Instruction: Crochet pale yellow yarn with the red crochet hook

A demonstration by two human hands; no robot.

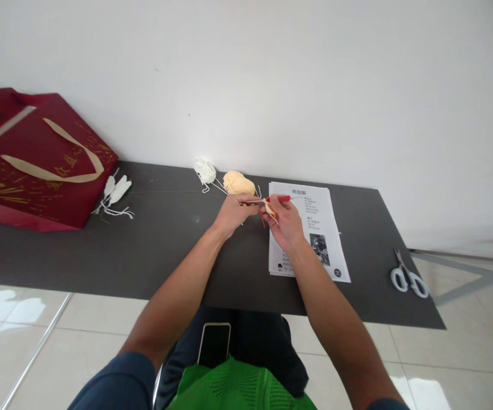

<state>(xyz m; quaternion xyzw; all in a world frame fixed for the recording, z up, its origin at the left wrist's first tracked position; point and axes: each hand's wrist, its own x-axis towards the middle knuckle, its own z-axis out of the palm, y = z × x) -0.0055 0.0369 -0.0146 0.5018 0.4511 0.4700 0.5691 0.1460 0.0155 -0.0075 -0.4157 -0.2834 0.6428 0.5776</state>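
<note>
My left hand (234,212) and my right hand (286,221) meet above the dark table (164,250), both pinched closed. Between them sits a small piece of pale yellow crochet work (268,208). The right hand also grips a red-handled crochet hook (282,199), whose shaft runs left toward the left fingers. A ball of pale yellow yarn (238,183) lies just behind the hands. Beside it is a loose clump of white yarn (204,170).
A printed instruction sheet (310,239) lies under my right hand. White-handled scissors (407,277) rest near the table's right edge. A dark red gift bag (32,162) and white tassel pieces (115,195) are at the left. A phone (214,343) lies on my lap.
</note>
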